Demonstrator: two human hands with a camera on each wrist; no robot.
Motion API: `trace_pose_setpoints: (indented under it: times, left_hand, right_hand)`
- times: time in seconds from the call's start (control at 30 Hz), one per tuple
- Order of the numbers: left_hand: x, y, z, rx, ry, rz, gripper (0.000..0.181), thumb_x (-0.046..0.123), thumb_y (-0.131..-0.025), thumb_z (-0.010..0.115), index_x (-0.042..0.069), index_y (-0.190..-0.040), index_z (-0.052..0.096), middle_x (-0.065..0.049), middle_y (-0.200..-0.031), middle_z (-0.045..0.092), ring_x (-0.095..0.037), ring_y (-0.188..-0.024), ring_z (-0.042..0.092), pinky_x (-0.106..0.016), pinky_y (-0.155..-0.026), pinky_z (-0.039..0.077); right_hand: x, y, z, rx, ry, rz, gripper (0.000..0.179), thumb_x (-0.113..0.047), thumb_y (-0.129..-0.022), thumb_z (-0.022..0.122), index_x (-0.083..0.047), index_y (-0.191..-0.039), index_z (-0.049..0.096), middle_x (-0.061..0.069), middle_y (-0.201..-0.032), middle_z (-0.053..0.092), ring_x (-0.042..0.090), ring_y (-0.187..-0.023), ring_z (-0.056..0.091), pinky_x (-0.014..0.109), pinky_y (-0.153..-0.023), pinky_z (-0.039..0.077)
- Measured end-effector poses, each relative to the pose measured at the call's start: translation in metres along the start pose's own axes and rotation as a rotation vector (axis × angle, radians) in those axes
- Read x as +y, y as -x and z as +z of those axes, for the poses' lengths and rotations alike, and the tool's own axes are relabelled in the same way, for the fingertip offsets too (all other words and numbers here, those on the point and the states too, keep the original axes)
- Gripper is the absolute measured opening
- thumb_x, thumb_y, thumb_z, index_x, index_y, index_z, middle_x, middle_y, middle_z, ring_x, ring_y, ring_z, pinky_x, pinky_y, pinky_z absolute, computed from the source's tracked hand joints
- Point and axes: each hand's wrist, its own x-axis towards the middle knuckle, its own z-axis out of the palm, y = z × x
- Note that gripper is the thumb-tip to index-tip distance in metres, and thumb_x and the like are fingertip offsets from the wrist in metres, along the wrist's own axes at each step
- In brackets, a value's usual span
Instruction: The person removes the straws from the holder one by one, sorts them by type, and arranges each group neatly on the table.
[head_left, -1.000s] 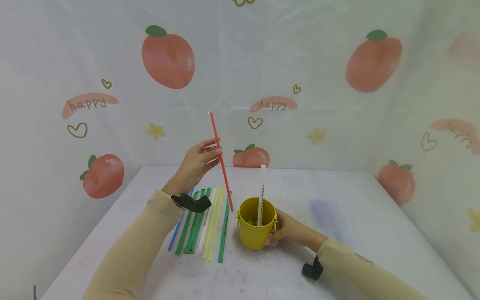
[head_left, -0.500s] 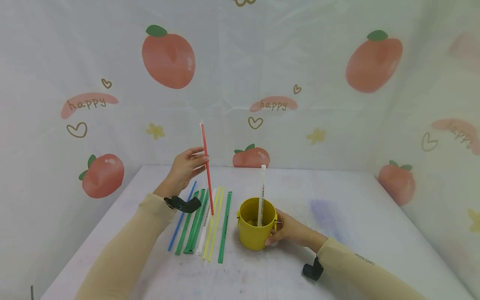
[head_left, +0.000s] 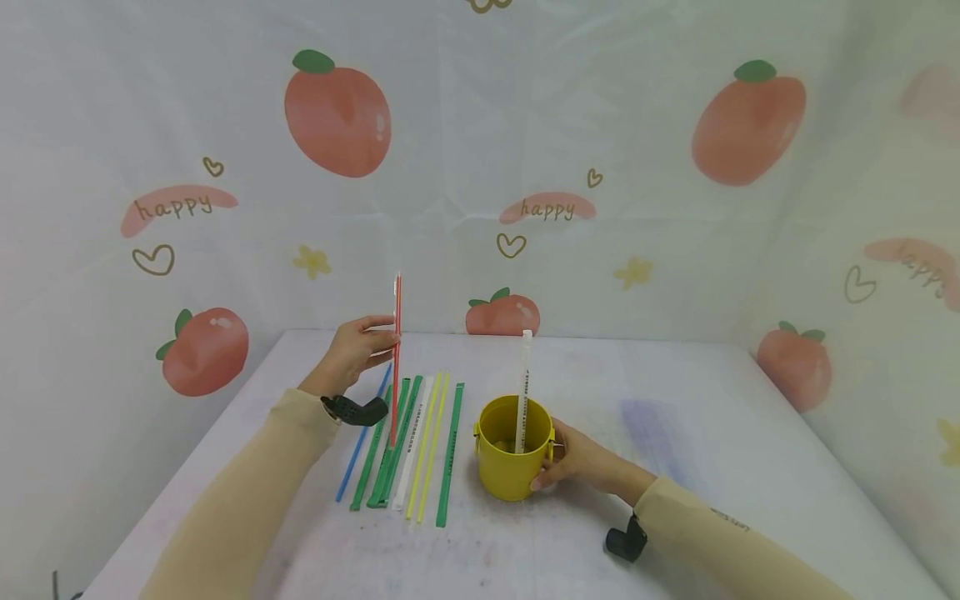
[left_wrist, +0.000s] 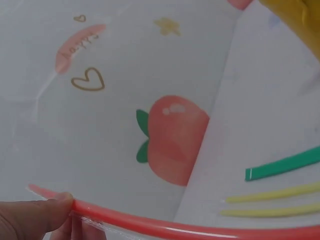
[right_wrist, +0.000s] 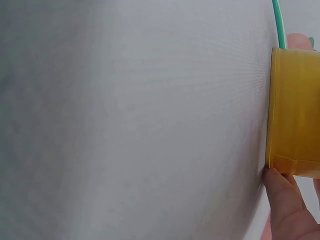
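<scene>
My left hand (head_left: 351, 352) pinches a red drinking straw (head_left: 395, 383) in a clear wrapper, between thumb and fingers. The straw stands nearly upright, its lower end overlapping the green straws in the head view. In the left wrist view the thumb (left_wrist: 57, 210) presses on the red straw (left_wrist: 150, 223) near one end. A small yellow bucket (head_left: 510, 477) stands on the table with a white paper-wrapped straw (head_left: 522, 392) upright in it. My right hand (head_left: 581, 460) holds this bucket by its right side, thumb low on the wall in the right wrist view.
Left of the bucket lies a row of straws: a blue straw (head_left: 352, 462), several green wrapped straws (head_left: 390, 467), a white wrapped straw (head_left: 408, 462) and two yellow straws (head_left: 429, 458). A printed curtain (head_left: 450, 125) hangs behind the white table (head_left: 720, 417).
My left hand has moved left and down with the red straw, away from the bucket to over the row. The straw has turned more upright. My right hand and the bucket have stayed put.
</scene>
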Motion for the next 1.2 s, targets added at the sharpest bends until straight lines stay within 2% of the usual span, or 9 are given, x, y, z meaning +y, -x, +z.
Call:
trace_pose_setpoints:
  times: [0.13,0.37,0.73,0.93,1.2]
  left_hand:
    - [-0.006,0.0,-0.006,-0.01,-0.054,-0.043,0.047,0.005,-0.09,0.059,0.002,-0.135,0.043,0.0,-0.093,0.062,-0.011,-0.085,0.062,-0.037,-0.091,0.048]
    - [-0.018,-0.001,-0.02,-0.022,-0.085,-0.093,0.049,0.004,-0.09,0.058,-0.001,-0.136,0.041,-0.004,-0.097,0.063,-0.019,-0.096,0.062,-0.035,-0.091,0.048]
    - [-0.036,0.002,-0.04,-0.031,-0.183,-0.116,0.051,0.002,-0.089,0.058,-0.006,-0.135,0.038,-0.016,-0.112,0.058,-0.01,-0.086,0.06,-0.038,-0.093,0.046]
    - [-0.043,0.002,-0.046,-0.004,-0.238,-0.178,0.05,0.001,-0.089,0.058,-0.006,-0.134,0.04,-0.012,-0.106,0.06,-0.009,-0.083,0.059,-0.038,-0.091,0.048]
    - [-0.055,0.003,-0.049,0.042,-0.266,-0.269,0.047,-0.001,-0.087,0.061,-0.006,-0.131,0.046,-0.006,-0.096,0.061,-0.012,-0.079,0.057,-0.029,-0.077,0.053]
  right_hand:
    - [0.0,0.0,0.0,0.003,0.003,-0.003,0.097,-0.006,-0.065,0.083,-0.015,-0.143,0.028,0.005,-0.14,0.041,0.025,-0.126,0.039,0.048,-0.107,0.027]
    - [0.0,0.0,0.0,-0.001,0.004,-0.001,0.097,-0.008,-0.064,0.084,-0.016,-0.143,0.029,0.003,-0.139,0.042,0.024,-0.125,0.04,0.047,-0.107,0.028]
    - [-0.001,0.0,-0.001,-0.008,-0.002,0.009,0.099,-0.007,-0.064,0.084,-0.014,-0.144,0.027,0.005,-0.139,0.041,0.024,-0.123,0.043,0.041,-0.104,0.034]
    - [-0.001,0.0,-0.001,-0.001,0.003,0.012,0.098,-0.007,-0.064,0.084,-0.015,-0.143,0.028,0.005,-0.138,0.042,0.024,-0.121,0.044,0.043,-0.104,0.034]
    - [0.0,0.0,0.0,-0.011,-0.008,-0.002,0.098,-0.007,-0.065,0.084,-0.015,-0.144,0.027,0.005,-0.139,0.041,0.024,-0.122,0.043,0.042,-0.104,0.034]
